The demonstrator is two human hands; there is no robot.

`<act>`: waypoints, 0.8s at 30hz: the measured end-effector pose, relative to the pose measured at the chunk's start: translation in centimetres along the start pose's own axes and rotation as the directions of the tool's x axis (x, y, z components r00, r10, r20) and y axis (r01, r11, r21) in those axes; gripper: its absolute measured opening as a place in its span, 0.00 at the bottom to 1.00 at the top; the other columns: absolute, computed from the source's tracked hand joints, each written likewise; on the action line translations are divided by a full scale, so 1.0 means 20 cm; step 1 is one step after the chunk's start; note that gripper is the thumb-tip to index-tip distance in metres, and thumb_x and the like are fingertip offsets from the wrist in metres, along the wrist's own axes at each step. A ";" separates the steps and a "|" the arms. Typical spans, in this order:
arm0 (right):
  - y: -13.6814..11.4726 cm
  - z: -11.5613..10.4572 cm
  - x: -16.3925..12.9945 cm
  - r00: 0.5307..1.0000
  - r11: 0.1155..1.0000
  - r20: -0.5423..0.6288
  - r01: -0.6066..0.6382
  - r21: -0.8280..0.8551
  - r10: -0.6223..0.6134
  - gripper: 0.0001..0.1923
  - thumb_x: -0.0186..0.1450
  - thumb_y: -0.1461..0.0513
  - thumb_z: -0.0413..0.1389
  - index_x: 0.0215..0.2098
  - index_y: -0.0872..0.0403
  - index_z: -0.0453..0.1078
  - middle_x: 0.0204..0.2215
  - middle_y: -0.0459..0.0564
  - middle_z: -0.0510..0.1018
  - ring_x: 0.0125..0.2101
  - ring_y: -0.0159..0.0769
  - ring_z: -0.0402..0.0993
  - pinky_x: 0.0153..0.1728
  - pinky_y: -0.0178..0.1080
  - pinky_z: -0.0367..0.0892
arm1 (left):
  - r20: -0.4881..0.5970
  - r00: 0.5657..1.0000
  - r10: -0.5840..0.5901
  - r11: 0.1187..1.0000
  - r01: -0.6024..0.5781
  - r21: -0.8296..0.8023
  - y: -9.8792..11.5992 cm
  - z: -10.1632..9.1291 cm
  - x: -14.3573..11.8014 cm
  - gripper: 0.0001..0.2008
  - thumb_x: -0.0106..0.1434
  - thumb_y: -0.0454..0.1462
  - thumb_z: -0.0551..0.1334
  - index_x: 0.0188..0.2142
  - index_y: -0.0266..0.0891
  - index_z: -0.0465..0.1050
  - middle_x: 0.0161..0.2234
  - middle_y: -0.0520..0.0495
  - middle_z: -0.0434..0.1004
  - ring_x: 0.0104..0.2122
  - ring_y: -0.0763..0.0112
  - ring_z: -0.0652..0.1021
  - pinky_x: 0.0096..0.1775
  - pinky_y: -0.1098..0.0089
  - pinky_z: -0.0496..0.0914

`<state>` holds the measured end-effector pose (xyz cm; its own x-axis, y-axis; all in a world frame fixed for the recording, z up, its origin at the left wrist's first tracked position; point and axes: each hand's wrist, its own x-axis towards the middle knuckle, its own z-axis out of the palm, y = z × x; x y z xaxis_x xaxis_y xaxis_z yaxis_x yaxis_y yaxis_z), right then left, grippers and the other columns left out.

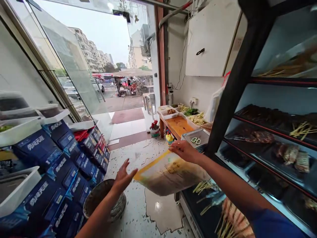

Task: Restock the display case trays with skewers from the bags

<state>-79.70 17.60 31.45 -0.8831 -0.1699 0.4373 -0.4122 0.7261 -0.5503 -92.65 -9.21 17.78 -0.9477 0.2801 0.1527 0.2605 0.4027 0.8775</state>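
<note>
Far left: stacked dark-blue printed cartons (47, 165) with white plastic trays (18, 130) on top, none of it touched. Below centre-left, a round grey bucket with a grimy rim (97, 198) stands on the cracked pale terrazzo floor (138, 155), directly under the left forearm. Left hand (123, 177): grip spread, palm facing right, fingertips just beside the lower-left corner of the bag; contact or not, cannot tell. Work item is a flat translucent plastic bag with a yellow edge and printed label (168, 173), held in mid-air over the floor, tilted down to the left, between bucket and display case. Contents unreadable through the motion blur. Right hand (184, 150): grip closed over the bag's upper-right edge, thumb under, fingers on top; it carries the whole load. Behind it, a wooden surface with an orange top (178, 125) carries white tubs of vegetables and a metal tray with green-handled scissors (196, 140). Far right: black-framed glass display case (272, 132) with skewers on its shelves. Status, my read: bag is picked up and in transit, not set down or emptied anywhere; two-hand hold not confirmed.
</note>
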 end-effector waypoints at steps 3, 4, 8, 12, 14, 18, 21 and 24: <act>0.08 0.08 0.20 0.974 0.983 0.164 0.171 -0.074 -0.157 0.19 0.65 0.55 0.46 0.20 0.56 0.60 0.20 0.43 0.62 0.24 0.28 0.57 0.27 0.32 0.53 | 0.229 0.917 0.328 0.945 -0.322 -0.063 0.22 0.16 0.12 0.24 0.57 0.46 0.57 0.51 0.39 0.62 0.49 0.41 0.68 0.48 0.61 0.69 0.47 0.62 0.65; 0.11 0.10 0.25 0.966 0.977 0.183 0.200 -0.080 -0.183 0.19 0.65 0.55 0.46 0.21 0.56 0.61 0.20 0.44 0.63 0.24 0.28 0.58 0.28 0.32 0.54 | 0.293 0.869 0.399 0.916 -0.392 -0.085 0.28 0.22 0.16 0.19 0.59 0.46 0.55 0.46 0.39 0.66 0.44 0.43 0.72 0.42 0.64 0.72 0.44 0.64 0.66; 0.24 0.07 0.44 0.990 0.990 0.068 0.127 -0.054 -0.123 0.18 0.65 0.54 0.47 0.24 0.56 0.66 0.22 0.45 0.67 0.25 0.28 0.62 0.28 0.31 0.56 | 0.236 0.825 0.514 0.845 -0.534 0.026 0.35 0.40 0.38 0.14 0.62 0.44 0.51 0.24 0.39 0.63 0.21 0.52 0.66 0.23 0.72 0.67 0.28 0.71 0.62; 0.51 -0.09 0.62 0.993 0.998 -0.107 -0.057 -0.011 0.056 0.18 0.62 0.52 0.51 0.25 0.57 0.68 0.23 0.44 0.70 0.25 0.27 0.64 0.28 0.30 0.57 | 0.203 0.782 0.589 0.790 -0.611 0.060 0.39 0.47 0.81 0.15 0.63 0.43 0.49 0.24 0.40 0.63 0.19 0.53 0.65 0.20 0.73 0.67 0.27 0.72 0.60; 0.75 -0.19 0.64 0.947 0.971 -0.228 -0.237 -0.021 0.226 0.18 0.62 0.50 0.50 0.31 0.56 0.70 0.29 0.45 0.73 0.29 0.28 0.67 0.30 0.30 0.59 | 0.232 0.746 0.624 0.759 -0.649 0.046 0.47 0.52 1.08 0.14 0.63 0.43 0.49 0.28 0.39 0.67 0.24 0.51 0.71 0.24 0.72 0.71 0.29 0.72 0.62; 1.33 -0.29 0.45 0.494 0.445 -0.406 -0.870 -0.214 0.769 0.16 0.63 0.54 0.49 0.37 0.57 0.70 0.34 0.50 0.75 0.35 0.33 0.69 0.37 0.32 0.61 | 0.217 0.705 0.675 0.715 -0.698 0.044 0.64 0.68 1.55 0.15 0.62 0.45 0.52 0.33 0.40 0.72 0.32 0.49 0.77 0.32 0.67 0.74 0.35 0.71 0.65; 1.70 -0.23 0.27 0.225 0.153 -0.444 -0.969 -0.192 0.868 0.13 0.61 0.60 0.51 0.39 0.62 0.69 0.39 0.61 0.75 0.41 0.42 0.70 0.39 0.37 0.62 | 0.201 0.686 0.699 0.690 -0.721 0.064 0.67 0.86 1.84 0.14 0.60 0.46 0.54 0.35 0.41 0.74 0.34 0.49 0.77 0.33 0.65 0.75 0.36 0.70 0.66; 1.96 -0.16 0.21 0.082 0.036 -0.457 -0.993 -0.110 0.886 0.14 0.60 0.66 0.49 0.43 0.66 0.67 0.41 0.68 0.73 0.43 0.46 0.70 0.40 0.40 0.63 | 0.157 0.675 0.721 0.671 -0.736 0.085 0.64 1.07 2.13 0.14 0.60 0.46 0.55 0.37 0.41 0.74 0.37 0.47 0.77 0.36 0.64 0.76 0.39 0.69 0.66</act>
<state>-98.81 47.50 13.90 -0.3356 0.9335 -0.1267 0.8870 0.2678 -0.3761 -125.67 26.46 25.85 -0.4233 0.6160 0.6643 0.8884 0.1385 0.4377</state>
